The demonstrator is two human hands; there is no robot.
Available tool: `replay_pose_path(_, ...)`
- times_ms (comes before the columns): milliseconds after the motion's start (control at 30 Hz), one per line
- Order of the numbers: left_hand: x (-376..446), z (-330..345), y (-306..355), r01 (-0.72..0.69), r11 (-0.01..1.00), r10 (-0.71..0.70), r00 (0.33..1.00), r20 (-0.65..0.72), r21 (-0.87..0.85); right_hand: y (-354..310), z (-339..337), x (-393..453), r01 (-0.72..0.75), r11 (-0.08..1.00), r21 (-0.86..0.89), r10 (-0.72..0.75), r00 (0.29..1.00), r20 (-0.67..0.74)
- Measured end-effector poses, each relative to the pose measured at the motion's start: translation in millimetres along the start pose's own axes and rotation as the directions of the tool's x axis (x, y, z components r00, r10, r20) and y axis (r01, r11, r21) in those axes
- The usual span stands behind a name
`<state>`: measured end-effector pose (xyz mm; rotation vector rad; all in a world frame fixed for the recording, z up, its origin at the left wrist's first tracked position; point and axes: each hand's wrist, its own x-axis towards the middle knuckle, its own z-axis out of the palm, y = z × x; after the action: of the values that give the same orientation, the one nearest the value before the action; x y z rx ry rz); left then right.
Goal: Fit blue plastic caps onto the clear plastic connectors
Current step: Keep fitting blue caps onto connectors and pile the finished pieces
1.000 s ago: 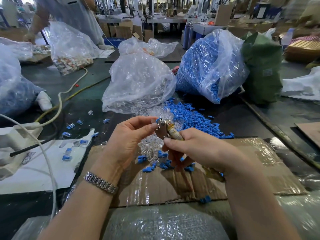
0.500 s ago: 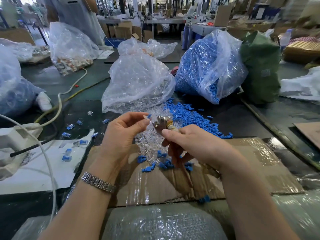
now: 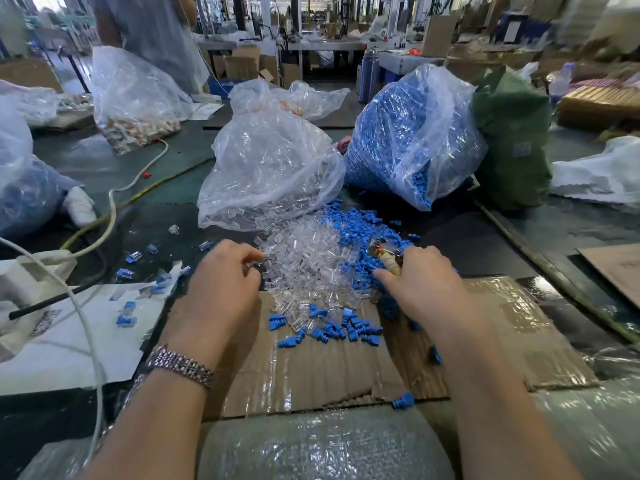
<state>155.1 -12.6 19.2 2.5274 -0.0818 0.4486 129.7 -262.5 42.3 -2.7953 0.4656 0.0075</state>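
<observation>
**Visitor:** Status of the capping job?

**Operator:** Early, by my estimate. A handful of finished connectors with blue caps fitted (image 3: 133,256) lies on the desk (image 3: 166,216) to the left of the clear pile (image 3: 304,268), some on the white sheet (image 3: 69,341) beyond. Against that, the clear pile itself is large and uncapped, and the clear bag (image 3: 270,168) directly behind it holds more. The bag of blue caps (image 3: 408,133), behind the pile and to its right, looks close to full.

**Visitor:** Loose caps?

**Operator:** Two groups. The main heap of blue caps (image 3: 360,233) touches the clear pile's right and rear edge. A smaller scatter of caps (image 3: 329,329) lies at the pile's near edge, on the cardboard sheet (image 3: 311,372).

**Visitor:** Hand positions?

**Operator:** Both are down at the stock, well apart, one on either side of the clear pile. The left hand (image 3: 225,282) sits at the pile's left edge, fingertips curled and pinching a small clear piece; I cannot identify it further. The right hand (image 3: 422,282) is at the pile's right edge, over the blue heap. It is curled round a short tool (image 3: 384,252) with a metal tip and a taped handle, forefinger reaching down towards the caps.

**Visitor:** Current step?

**Operator:** Picking parts, in my judgement. No cap is being pressed on at this instant.
</observation>
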Motion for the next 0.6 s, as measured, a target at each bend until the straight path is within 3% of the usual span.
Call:
replay_pose_path(100, 0, 11, 0, -0.032, 0.997, 0.026, 0.996, 0.08, 0.072, 0, 4, 0, -0.001, 0.999, -0.037, 0.001, 1.0, 0.015)
replay_pose_path(400, 3, 9, -2, 0.061, 0.998, -0.061, 0.984, 0.166, 0.003, -4, -1, -7, 0.008, 1.0, -0.007, -0.007, 0.999, 0.049)
replay_pose_path(533, 1, 6, -2, 0.024, 1.0, -0.025, 0.98, 0.198, 0.007, -2, -12, -7, 0.17, 0.983, 0.066, -0.166, 0.984, -0.056)
replay_pose_path(600, 1, 5, -2, 0.016, 1.0, -0.016, 0.981, 0.195, 0.001, 1, -17, -9, 0.272, 0.936, 0.221, -0.287, 0.957, 0.036)
